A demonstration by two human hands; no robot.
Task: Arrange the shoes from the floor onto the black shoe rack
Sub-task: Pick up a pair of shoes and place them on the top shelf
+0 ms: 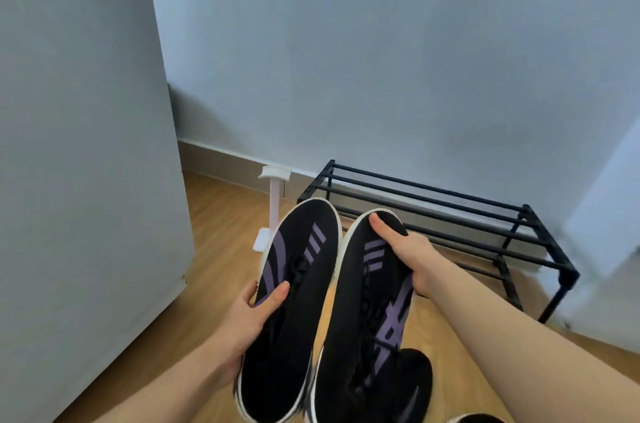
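I hold a pair of black sneakers with purple stripes and white soles, toes pointing away from me. My left hand (247,318) grips the left sneaker (294,301) along its left side. My right hand (408,252) grips the right sneaker (367,315) near the toe, thumb on top. Both shoes hang in the air just in front of the black shoe rack (450,214), whose bar shelves carry nothing that I can see. Their toes overlap the rack's near left corner.
A white cabinet or door (86,162) stands close on the left. A white stand (273,211) rises from the wooden floor left of the rack. Another dark shoe (415,384) lies on the floor below the held pair. The blue-grey wall backs the rack.
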